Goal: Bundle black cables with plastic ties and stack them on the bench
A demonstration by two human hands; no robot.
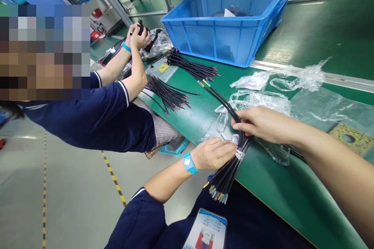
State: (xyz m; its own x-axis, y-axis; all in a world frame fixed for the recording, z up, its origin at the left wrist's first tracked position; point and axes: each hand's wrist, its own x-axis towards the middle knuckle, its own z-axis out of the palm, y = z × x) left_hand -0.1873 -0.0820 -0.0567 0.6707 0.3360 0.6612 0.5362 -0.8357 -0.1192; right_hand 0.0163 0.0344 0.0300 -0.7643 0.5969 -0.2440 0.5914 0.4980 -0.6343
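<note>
A bundle of black cables (226, 175) hangs over the table's front edge, its lower ends showing yellow, blue and brown wires. Clear plastic (240, 155) is wrapped around its middle. My left hand (214, 153), with a blue wristband, is closed at this wrap, fingertips pinched against it; whether it grips plastic or cable is partly hidden. Higher up, my right hand (255, 124) is closed around a few black cables (220, 99), whose stripped coloured ends point up and left. Crumpled clear plastic (260, 103) lies behind my right hand.
A blue crate (213, 39) stands at the back of the green table (201, 118). Two cable piles (191, 66) lie to the left. A co-worker's hands (138, 37) hold something black there. A yellow sponge with a hole (350, 138) is at the right.
</note>
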